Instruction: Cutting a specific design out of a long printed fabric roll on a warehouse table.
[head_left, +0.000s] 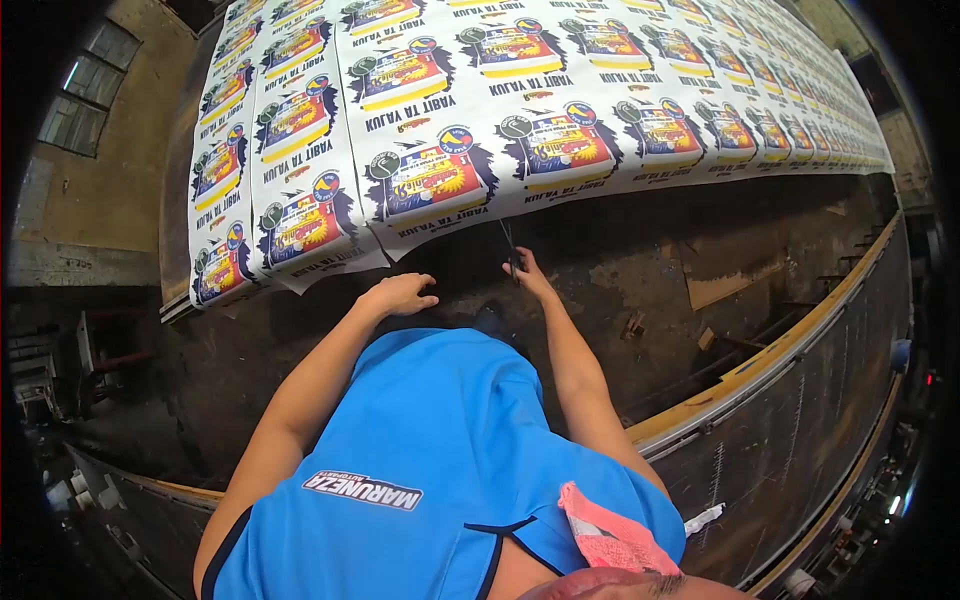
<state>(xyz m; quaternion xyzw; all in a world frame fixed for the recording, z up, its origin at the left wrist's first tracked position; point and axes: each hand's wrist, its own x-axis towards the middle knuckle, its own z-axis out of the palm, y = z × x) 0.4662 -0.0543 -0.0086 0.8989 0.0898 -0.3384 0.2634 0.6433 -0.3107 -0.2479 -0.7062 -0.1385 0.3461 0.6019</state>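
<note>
A wide white sheet [455,125], printed with rows of the same colourful emblem, drapes over the near edge of a long table. Two slits run through its left part, dividing it into strips with loose lower corners. In my right hand [530,274] is a pair of dark-handled scissors [507,234]; the blades point up toward the sheet's hanging edge. Whether the blades touch the sheet, I cannot tell. My left hand [398,294] is empty, fingers stretched and thumb apart, just below the loose corner beside a slit.
Along the right runs another long dark table [800,440] with a yellowish wooden edge [740,388]. A flat brown board [725,285] and small scraps lie on the dark floor between the tables. At the left stand a wall with a louvred window [85,95] and some clutter.
</note>
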